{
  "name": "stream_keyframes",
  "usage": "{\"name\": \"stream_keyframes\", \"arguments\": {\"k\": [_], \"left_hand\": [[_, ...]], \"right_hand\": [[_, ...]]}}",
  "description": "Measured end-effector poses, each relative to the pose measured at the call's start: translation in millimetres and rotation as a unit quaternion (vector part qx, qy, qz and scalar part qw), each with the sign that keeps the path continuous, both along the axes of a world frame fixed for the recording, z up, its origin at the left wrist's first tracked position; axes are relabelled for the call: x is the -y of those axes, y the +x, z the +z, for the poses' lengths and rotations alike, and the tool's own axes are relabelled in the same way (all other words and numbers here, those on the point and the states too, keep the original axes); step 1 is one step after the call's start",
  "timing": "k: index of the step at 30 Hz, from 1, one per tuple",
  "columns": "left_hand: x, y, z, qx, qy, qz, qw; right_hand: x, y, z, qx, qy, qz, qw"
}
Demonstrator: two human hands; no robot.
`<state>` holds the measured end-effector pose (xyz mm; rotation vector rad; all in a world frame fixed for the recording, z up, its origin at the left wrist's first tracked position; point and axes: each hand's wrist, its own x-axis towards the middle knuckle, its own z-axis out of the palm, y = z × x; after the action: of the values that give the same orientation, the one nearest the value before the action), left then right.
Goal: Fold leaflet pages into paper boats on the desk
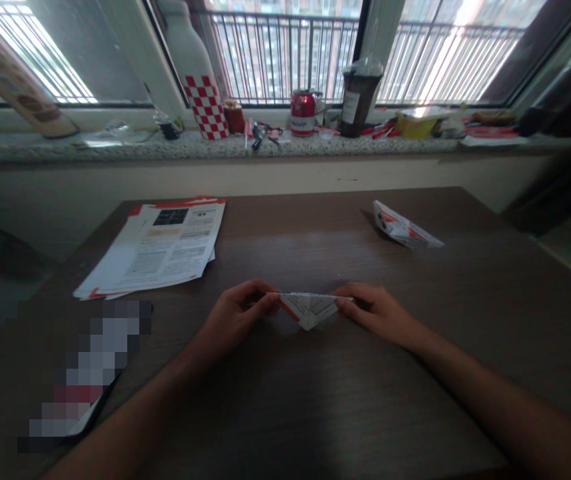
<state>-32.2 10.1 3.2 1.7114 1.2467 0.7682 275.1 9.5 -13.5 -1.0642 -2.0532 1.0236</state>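
Observation:
A small piece of folded paper (309, 310), white with print and an orange strip, is held just above the table in front of me. Its long edge is on top and a point faces down toward me. My left hand (242, 313) pinches its left corner between thumb and fingers. At the right corner, my right hand (371, 310) is closed on the paper in the same way. Farther back on the right lies another folded paper shape (405, 228), white and orange, touched by neither hand.
A stack of printed sheets (165, 250) lies at the table's (285, 413) back left. Nearer, a pixelated flat item (92, 373) rests beside my left forearm. Along the windowsill (155, 152) stand a checkered bottle (205, 107), a red can (303, 112) and a dark cup (358, 100).

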Motion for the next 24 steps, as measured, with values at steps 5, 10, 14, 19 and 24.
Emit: {"name": "stream_keyframes", "arguments": {"k": [5, 10, 14, 19, 24], "left_hand": [[2.6, 2.0, 2.7, 0.012, -0.002, -0.005, 1.0], [3.6, 3.7, 2.2, 0.011, 0.002, 0.013, 1.0], [3.6, 3.8, 1.2, 0.009, 0.01, 0.02, 1.0], [7.0, 7.9, -0.8, 0.047, 0.001, 0.037, 0.998], [11.8, 13.4, -4.1, 0.092, 0.028, 0.054, 0.994]], "right_hand": [[0.5, -1.0, 0.2, -0.007, 0.0, -0.011, 1.0], [1.1, -2.1, 0.3, -0.003, 0.024, -0.017, 1.0], [3.0, -4.1, 0.7, 0.002, 0.03, -0.028, 0.999], [3.9, -5.7, -0.3, -0.001, 0.037, -0.047, 0.998], [4.4, -7.9, -0.5, 0.002, 0.04, -0.082, 0.996]]}}
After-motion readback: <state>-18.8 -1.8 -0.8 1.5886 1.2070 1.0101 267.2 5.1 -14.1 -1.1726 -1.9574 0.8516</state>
